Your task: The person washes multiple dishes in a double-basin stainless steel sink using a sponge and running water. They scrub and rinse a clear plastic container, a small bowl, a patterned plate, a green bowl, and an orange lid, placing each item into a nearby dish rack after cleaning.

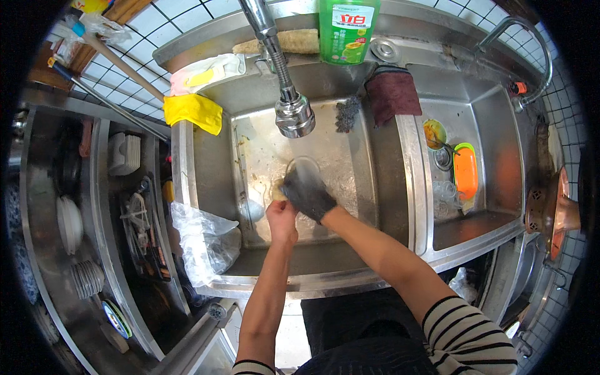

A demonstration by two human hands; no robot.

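Observation:
Both hands are over the basin of a stainless steel sink (300, 285), under a chrome spray faucet (294, 117). My left hand (282, 220) is bare, its fingers closed in on a small yellowish thing (277, 191) that is mostly hidden. My right hand (308, 194) wears a dark glove and meets the left at that same thing; blur and running water hide what its fingers do. A steel wool scourer (347, 114) lies at the back right of the basin. Food scraps dot the wet basin floor.
A yellow cloth (197, 112) and a plastic bag (204, 243) hang over the left rim. A maroon cloth (393, 93) covers part of the divider. Behind stands a green detergent bottle (348, 33). The right basin holds an orange dish (465, 172) and a soiled bowl (434, 131).

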